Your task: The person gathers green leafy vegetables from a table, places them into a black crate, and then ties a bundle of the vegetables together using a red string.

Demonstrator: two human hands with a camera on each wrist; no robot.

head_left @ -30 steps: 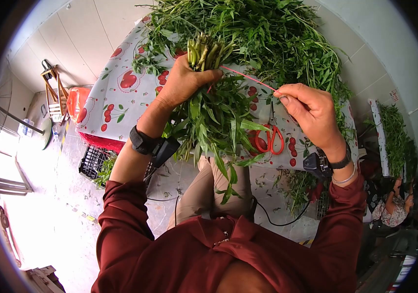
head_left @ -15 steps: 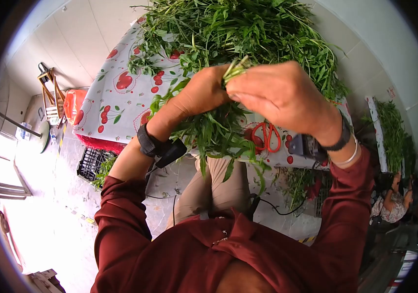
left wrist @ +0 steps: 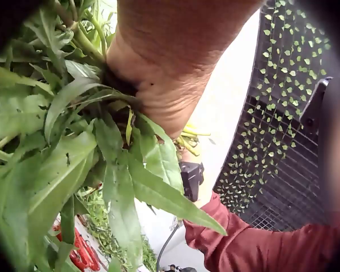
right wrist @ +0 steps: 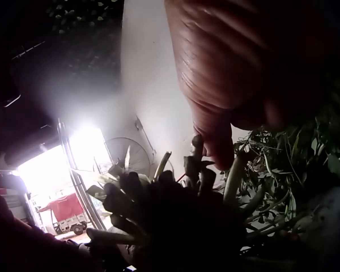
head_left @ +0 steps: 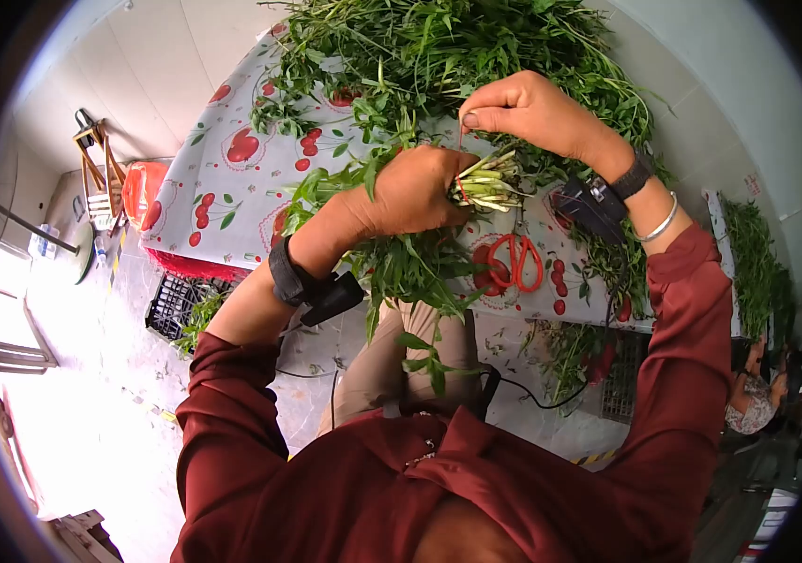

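Observation:
My left hand [head_left: 412, 190] grips a bunch of leafy greens [head_left: 410, 272] near its cut stems [head_left: 490, 183], which point to the right in the head view. A thin red string [head_left: 460, 176] circles the stems beside the left hand. Above the stems, my right hand [head_left: 537, 114] pinches the string's end between thumb and forefinger, and the string runs down from there to the bunch. The left wrist view shows the long leaves [left wrist: 119, 187] hanging below the left hand. In the right wrist view the stem ends [right wrist: 158, 209] are dark, close under the right hand [right wrist: 221, 85].
Orange-handled scissors [head_left: 515, 263] lie on the cherry-print tablecloth [head_left: 223, 202], just below the bunch. A large heap of greens [head_left: 457, 56] covers the table's far side. Black crates [head_left: 176, 305] stand on the floor, and more greens [head_left: 748, 263] lie at the right.
My right hand has carried the string around the stems and up above them. The left hand has turned the bunch, so its stems swing from pointing away to pointing right.

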